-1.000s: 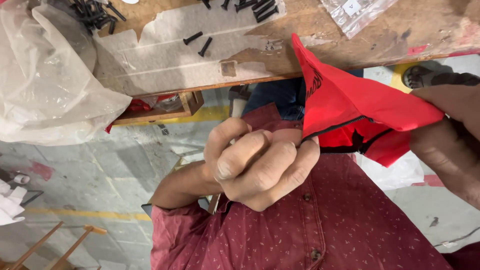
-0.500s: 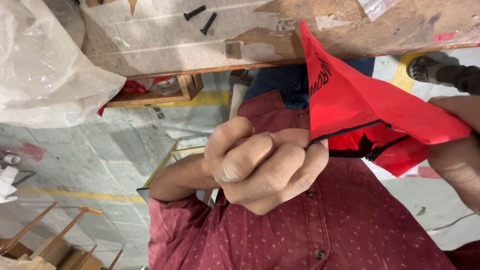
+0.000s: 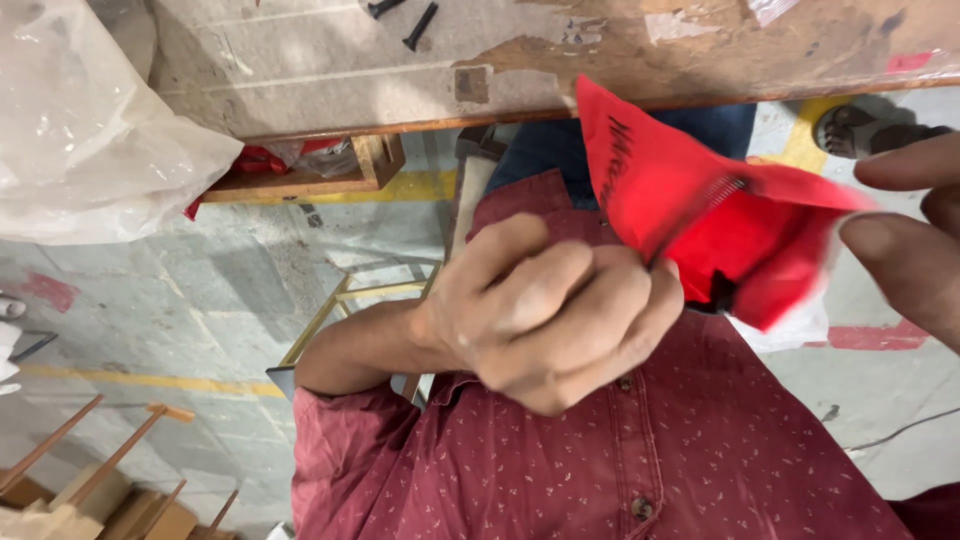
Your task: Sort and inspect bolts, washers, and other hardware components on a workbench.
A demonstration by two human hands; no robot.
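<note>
Red pouch (image 3: 690, 215) was clamped in left fist (image 3: 550, 315) at its 8 o'clock, right hand (image 3: 910, 255) pinching opposite end; contents hidden, blurred.

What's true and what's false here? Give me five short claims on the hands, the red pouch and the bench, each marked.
1. The left hand is closed in a fist on the edge of the red pouch. True.
2. The pouch has a white zip. False: the zip is black.
3. Black screws lie on the wooden bench. True.
4. The person wears a plain white shirt. False: the shirt is dark red, patterned and buttoned.
5. The clear plastic bag hangs off the bench's right end. False: the plastic bag is at the left, and the right hand is at the right.
</note>
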